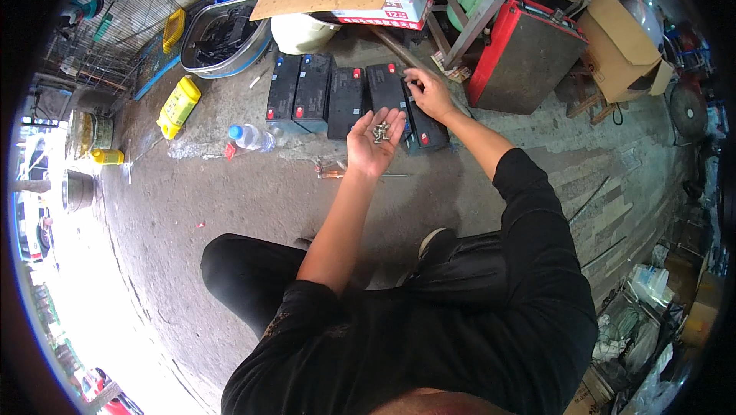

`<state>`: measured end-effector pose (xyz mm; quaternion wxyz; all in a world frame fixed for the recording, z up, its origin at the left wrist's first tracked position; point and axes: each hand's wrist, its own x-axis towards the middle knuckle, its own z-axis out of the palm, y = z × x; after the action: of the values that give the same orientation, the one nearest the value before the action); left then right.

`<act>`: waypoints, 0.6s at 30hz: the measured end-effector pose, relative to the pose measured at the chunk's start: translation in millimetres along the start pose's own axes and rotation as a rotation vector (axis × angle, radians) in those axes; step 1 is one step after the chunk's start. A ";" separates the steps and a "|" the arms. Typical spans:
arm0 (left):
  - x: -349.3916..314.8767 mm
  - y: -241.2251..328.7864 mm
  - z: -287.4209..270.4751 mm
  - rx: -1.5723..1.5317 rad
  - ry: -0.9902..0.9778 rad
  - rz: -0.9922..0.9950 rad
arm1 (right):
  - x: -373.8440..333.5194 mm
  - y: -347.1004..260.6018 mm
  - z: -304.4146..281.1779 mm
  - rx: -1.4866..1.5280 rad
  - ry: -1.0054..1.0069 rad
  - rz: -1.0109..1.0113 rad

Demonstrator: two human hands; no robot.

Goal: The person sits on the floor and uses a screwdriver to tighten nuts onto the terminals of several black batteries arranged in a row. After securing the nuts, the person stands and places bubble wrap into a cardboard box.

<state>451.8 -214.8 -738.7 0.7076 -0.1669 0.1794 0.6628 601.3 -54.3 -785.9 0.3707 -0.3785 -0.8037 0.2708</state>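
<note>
On a grimy concrete floor (165,200), a person in black crouches before a row of black batteries (348,97) with red terminal caps. The left hand (370,153), palm up and fingers extended, bears a small heap of metal fasteners (381,133) in front of the row. The right hand (432,98), fingers bent, is at the row's right end; whether it grips anything cannot be told. A blue-capped bottle (253,138) and an orange-handled screwdriver (331,175) lie nearby.
</note>
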 end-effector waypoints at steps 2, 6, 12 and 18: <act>-0.3 -1.1 2.4 0.013 0.007 -0.001 | -2.1 9.5 2.0 0.075 0.012 0.050; 0.3 -0.2 -2.2 0.007 0.005 0.008 | -2.7 11.1 4.3 0.042 0.018 0.043; 2.0 -1.4 -3.5 -0.003 -0.022 -0.005 | -0.6 1.7 3.3 -0.003 0.011 0.104; 3.2 -0.6 -8.3 -0.023 -0.043 -0.021 | 3.7 -3.9 2.1 -0.091 0.000 0.083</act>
<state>452.4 -216.0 -747.6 0.7160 -0.1627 0.1547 0.6610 596.3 -53.8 -782.9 0.3414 -0.4282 -0.7988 0.2492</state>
